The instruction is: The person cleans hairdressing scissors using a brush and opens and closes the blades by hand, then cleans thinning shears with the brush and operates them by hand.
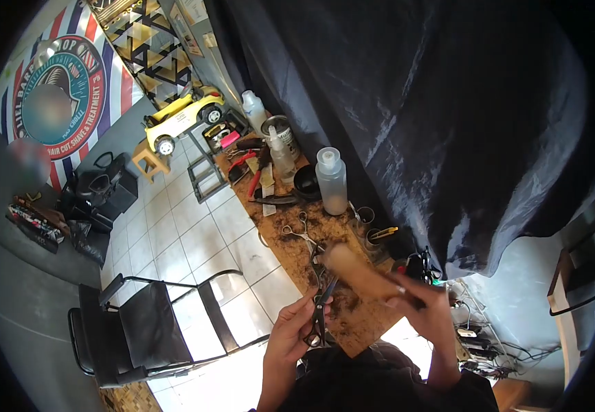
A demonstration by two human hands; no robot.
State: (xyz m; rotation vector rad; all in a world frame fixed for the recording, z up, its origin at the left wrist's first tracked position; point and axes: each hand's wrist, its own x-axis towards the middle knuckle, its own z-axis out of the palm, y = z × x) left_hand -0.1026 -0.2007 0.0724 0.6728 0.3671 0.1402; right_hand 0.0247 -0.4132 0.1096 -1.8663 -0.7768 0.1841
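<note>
My left hand is closed around a pair of dark scissors, whose blades point up and away from me over the near end of the worktop. In my right hand is a tan brush, smeared by motion, reaching leftward above the scissors' tips. Another pair of scissors, silver, lies on the brown, dark-stained worktop just beyond the brush.
On the worktop stand a translucent bottle, a spray bottle, a black bowl and a can. Combs and red-handled tools lie farther off. A black chair is at left, a dark curtain at right.
</note>
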